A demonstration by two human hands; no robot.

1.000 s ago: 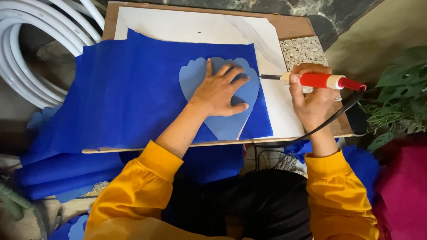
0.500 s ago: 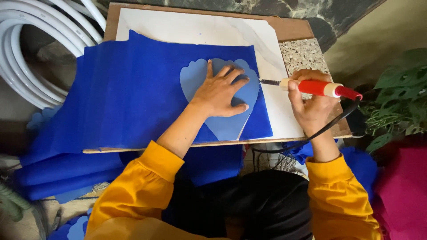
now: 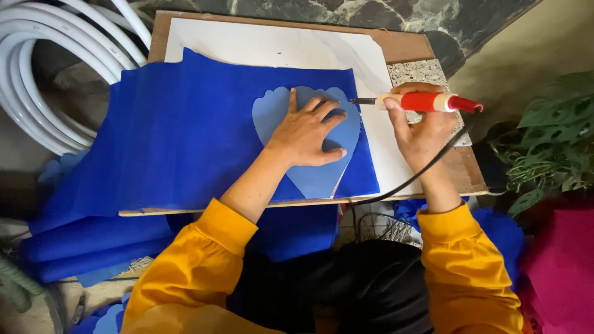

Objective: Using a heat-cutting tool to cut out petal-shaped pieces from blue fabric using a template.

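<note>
Little has shifted: left hand [image 3: 307,131] stays spread flat, pinning the heart-shaped template [image 3: 309,176] to blue fabric [image 3: 179,130]; right hand [image 3: 419,127] grips the red-handled hot cutter [image 3: 421,102], tip at the template's edge

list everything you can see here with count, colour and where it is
fabric sheet: one, deep blue, spread over the board and hanging off its left edge
petal template: one, lighter blue, on the fabric under the left hand
white sheet: one, white, on the board beneath the fabric
board: one, brown, under everything
stone tile: one, speckled grey, far right corner of board
hot cutting tool: one, red and white, corded, tip at the template's right edge
hose coil: one, white, upper left
plant: one, green, right
left hand: flat on template
right hand: grips tool
</note>
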